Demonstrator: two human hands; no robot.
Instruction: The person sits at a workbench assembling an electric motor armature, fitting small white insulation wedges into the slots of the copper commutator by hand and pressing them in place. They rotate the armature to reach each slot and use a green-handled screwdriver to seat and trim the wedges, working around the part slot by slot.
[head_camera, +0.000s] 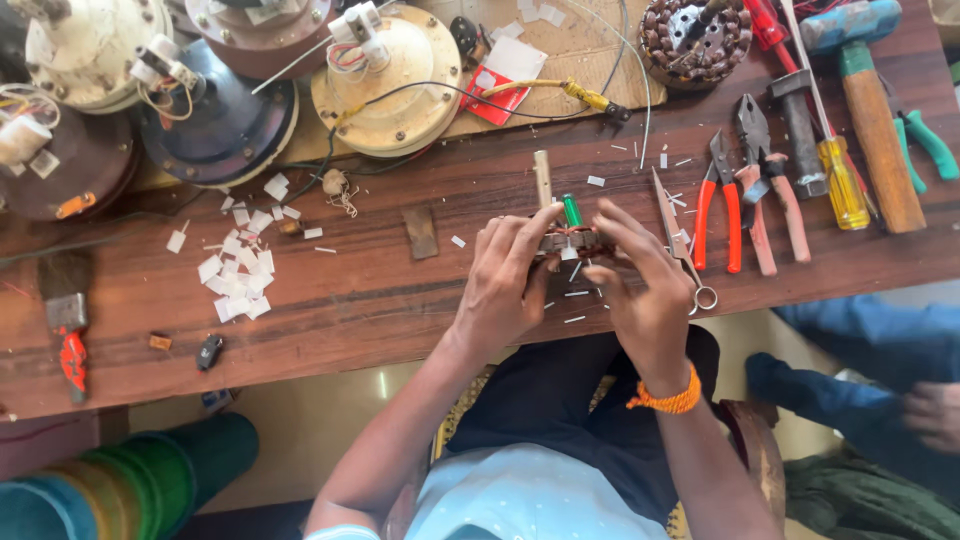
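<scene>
View: 1 head-worn camera, no second view to share with.
Position: above the seated person, over the lap.
Facing: straight down at the wooden workbench (380, 300), its far edge at the top.
Nearness: close; the left hand (510, 280) and right hand (640, 290) sit mid-frame.

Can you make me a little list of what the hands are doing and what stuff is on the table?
left hand: grips the small wound copper part from its left side
right hand: grips the same part from the right
orange wristband: on the right wrist
table: dark brown wood
white paper bits: scattered left of the hands
pliers: red handles, lying right of the hands
scissors: beside the right hand
round motor housings: along the far edge
</scene>
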